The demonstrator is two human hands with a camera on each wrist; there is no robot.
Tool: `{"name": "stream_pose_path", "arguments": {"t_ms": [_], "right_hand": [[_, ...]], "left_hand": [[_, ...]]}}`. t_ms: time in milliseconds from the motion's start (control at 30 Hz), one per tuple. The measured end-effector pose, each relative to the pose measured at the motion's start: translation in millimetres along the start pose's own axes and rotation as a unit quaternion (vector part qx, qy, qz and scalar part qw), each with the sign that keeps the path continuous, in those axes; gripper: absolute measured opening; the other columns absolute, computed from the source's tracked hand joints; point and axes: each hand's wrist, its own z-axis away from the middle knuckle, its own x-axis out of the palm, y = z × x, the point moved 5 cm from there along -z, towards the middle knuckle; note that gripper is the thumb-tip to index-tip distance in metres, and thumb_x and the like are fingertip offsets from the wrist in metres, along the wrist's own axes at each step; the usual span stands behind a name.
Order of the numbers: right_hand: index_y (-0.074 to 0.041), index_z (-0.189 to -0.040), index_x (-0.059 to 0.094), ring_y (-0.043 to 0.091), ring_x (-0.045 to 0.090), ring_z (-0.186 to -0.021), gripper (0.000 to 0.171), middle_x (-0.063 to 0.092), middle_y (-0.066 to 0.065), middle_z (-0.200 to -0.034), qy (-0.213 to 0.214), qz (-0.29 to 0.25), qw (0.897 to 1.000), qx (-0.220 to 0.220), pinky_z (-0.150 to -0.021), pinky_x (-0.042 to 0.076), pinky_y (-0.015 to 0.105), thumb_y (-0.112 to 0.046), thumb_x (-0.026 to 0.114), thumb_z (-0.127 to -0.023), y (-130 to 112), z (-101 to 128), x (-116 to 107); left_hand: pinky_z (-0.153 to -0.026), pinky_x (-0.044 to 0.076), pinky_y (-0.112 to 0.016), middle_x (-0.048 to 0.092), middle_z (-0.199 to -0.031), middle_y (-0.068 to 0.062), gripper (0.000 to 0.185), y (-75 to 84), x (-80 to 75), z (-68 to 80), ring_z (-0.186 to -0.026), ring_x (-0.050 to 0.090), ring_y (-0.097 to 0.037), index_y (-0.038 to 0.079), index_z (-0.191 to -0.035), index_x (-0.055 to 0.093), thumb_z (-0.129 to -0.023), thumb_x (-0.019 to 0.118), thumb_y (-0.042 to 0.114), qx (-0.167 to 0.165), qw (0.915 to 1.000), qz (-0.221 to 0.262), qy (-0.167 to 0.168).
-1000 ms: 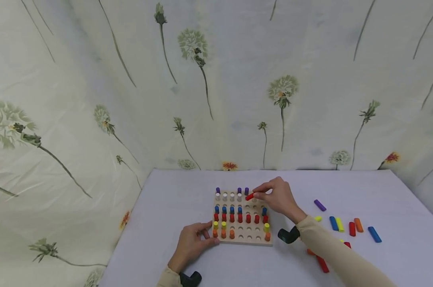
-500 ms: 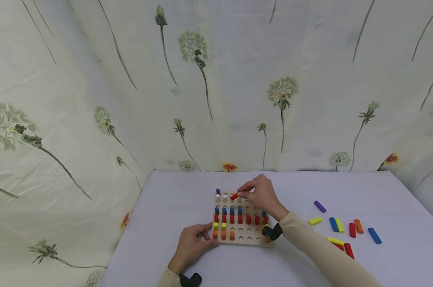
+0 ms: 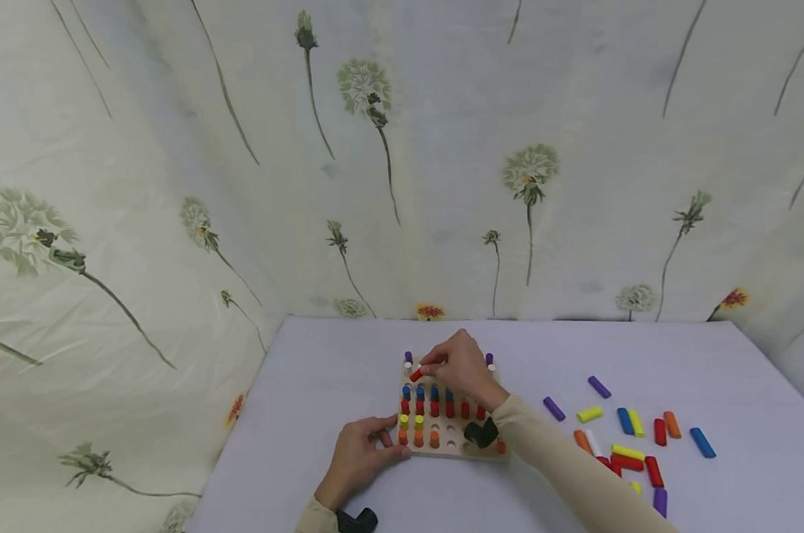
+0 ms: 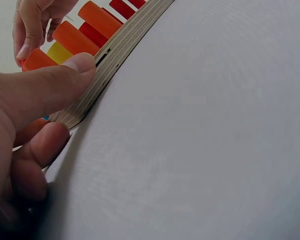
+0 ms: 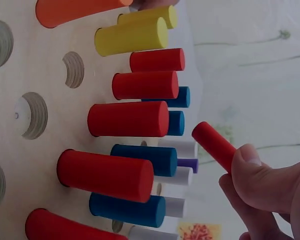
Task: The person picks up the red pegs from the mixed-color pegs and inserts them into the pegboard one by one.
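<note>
My left hand (image 3: 358, 453) grips the front left corner of a wooden pegboard (image 4: 132, 42), thumb along the front edge and fingers curled at the side. Between thumb and fingertips my right hand (image 3: 464, 366) pinches a red peg (image 5: 214, 146), tilted, over the board's back left part. Rows of upright pegs fill part of the board: orange pegs (image 4: 76, 37) in front, then yellow pegs (image 5: 132, 37), red pegs (image 5: 105, 175), blue pegs (image 5: 127, 210), white pegs and purple pegs (image 3: 489, 359) at the back. Bare holes (image 5: 32, 115) show among them. My right forearm hides some of the board's right side.
Loose pegs lie scattered on the white-covered table (image 3: 295, 392) right of the board, among them a purple peg (image 3: 554, 409), a yellow peg (image 3: 589, 414), a blue peg (image 3: 702, 443) and several red ones. A flower-patterned curtain (image 3: 442, 185) hangs behind the table.
My right hand has moved left across the back of the board with the red peg, uncovering more loose pegs on the right. My left hand keeps its place at the corner.
</note>
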Motion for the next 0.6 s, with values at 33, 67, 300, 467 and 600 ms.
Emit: {"name": "stream_pose_path", "arguments": {"t_ms": [33,67,300,467,600], "right_hand": [[-0.011,-0.087,0.087,0.010,0.062,-0.071,0.004,0.079,-0.005,-0.081,-0.005,-0.001,1.000,0.006,-0.063,0.049,0.028,-0.015,0.087,-0.089,1,-1,2],[-0.012,-0.087,0.087,0.010,0.062,-0.071,0.004,0.079,-0.005,-0.081,-0.010,-0.004,1.000,0.009,-0.064,0.050,0.029,-0.015,0.087,-0.089,3,-1,4],[-0.017,-0.083,0.086,0.005,0.066,-0.072,0.006,0.080,-0.005,-0.084,-0.014,-0.002,1.000,-0.012,-0.067,0.053,0.027,-0.013,0.088,-0.087,5,-3,15],[-0.016,-0.084,0.087,0.004,0.069,-0.077,0.004,0.081,-0.005,-0.086,-0.014,0.015,1.000,-0.007,-0.072,0.056,0.029,-0.014,0.088,-0.087,8,-4,19],[-0.014,-0.086,0.087,0.004,0.069,-0.079,0.004,0.081,-0.006,-0.087,-0.020,0.028,0.999,-0.006,-0.074,0.056,0.030,-0.017,0.088,-0.088,10,-6,22]], "left_hand": [[-0.051,0.031,-0.021,0.067,-0.078,0.012,0.057,0.3,0.0,-0.3,-0.056,0.045,-0.002,0.011,-0.129,0.077,-0.082,0.092,0.041,-0.001,1.0000,-0.002,0.000],[-0.051,0.031,-0.021,0.067,-0.077,0.012,0.057,0.9,-0.3,-0.4,-0.056,0.045,-0.003,0.011,-0.129,0.077,-0.082,0.092,0.040,-0.002,1.0000,-0.002,0.000],[-0.051,0.031,-0.020,0.067,-0.077,0.012,0.058,2.5,-0.6,0.5,-0.056,0.045,-0.002,0.011,-0.129,0.077,-0.082,0.092,0.039,0.001,1.0000,-0.003,0.000],[-0.052,0.031,-0.020,0.067,-0.077,0.013,0.059,2.7,-0.3,-0.6,-0.057,0.045,-0.002,0.010,-0.129,0.077,-0.081,0.092,0.041,-0.001,1.0000,-0.004,0.001],[-0.052,0.031,-0.020,0.067,-0.077,0.013,0.059,1.2,-0.9,-0.8,-0.057,0.045,-0.002,0.011,-0.129,0.077,-0.081,0.092,0.042,-0.004,1.0000,-0.007,0.000]]}}
